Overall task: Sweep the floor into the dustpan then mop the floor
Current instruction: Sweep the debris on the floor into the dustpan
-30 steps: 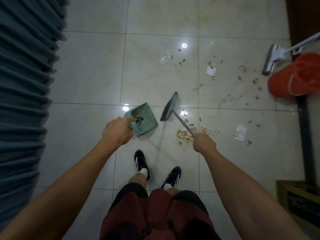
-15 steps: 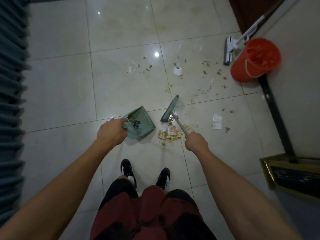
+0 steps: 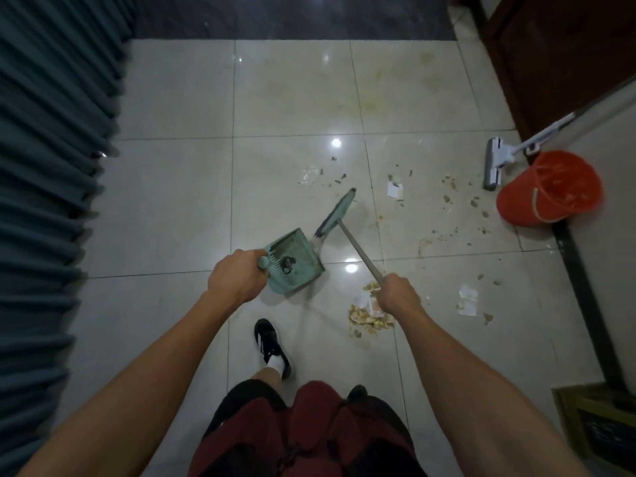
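My left hand grips the handle of a green dustpan, held tilted above the pale tiled floor, with a dark bit of dirt inside. My right hand holds the grey handle of a small green broom, whose head sits just beyond the pan's far corner. A heap of yellowish scraps lies below my right hand. Loose crumbs and torn paper bits are scattered further right. A white flat mop leans by an orange bucket.
Blue pleated curtains run along the left side. A dark wooden door and a wall stand at the right, with a dark strip along the wall's base. A framed box sits at the lower right. My black shoe is below the pan.
The broom head has lifted away from the scrap heap and moved forward, beyond the dustpan. The view has tilted upward and my left foot has stepped forward.
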Motion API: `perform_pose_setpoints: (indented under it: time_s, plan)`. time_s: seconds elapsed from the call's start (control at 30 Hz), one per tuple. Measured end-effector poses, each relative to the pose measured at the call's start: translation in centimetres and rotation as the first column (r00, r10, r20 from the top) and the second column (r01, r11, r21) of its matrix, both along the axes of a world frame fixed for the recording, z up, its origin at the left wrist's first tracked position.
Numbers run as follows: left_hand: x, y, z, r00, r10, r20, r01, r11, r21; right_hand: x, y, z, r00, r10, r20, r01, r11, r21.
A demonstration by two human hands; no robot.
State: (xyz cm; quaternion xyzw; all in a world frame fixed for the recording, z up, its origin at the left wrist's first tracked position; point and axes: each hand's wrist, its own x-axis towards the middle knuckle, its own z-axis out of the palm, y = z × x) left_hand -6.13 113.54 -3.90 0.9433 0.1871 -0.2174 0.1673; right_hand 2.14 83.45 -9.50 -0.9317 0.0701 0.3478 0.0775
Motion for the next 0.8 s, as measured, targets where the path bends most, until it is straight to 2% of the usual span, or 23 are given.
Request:
perform_pose_setpoints:
  time_s: [0.3, 0.57, 0.8]
  plan:
    - [2.9, 13.9, 1.1, 0.999, 0.037, 0.008, -0.037, 0.999, 0.036, 5.8, 15.1, 0.7, 0.997, 0.066, 0.034, -0.068, 0.997, 0.041]
    - [8.3, 20.0, 0.5, 0.996, 0.083, 0.019, -0.084, 0.995, 0.057, 12.6, 21.1, -0.3, 0.991, 0.125, 0.046, -0.127, 0.991, 0.046]
    - [18.8, 23.4, -1.1, 0.998, 0.070, -0.006, -0.069, 0.994, 0.089, 22.2, 24.0, -2.5, 0.991, 0.135, 0.009, -0.135, 0.988, 0.069]
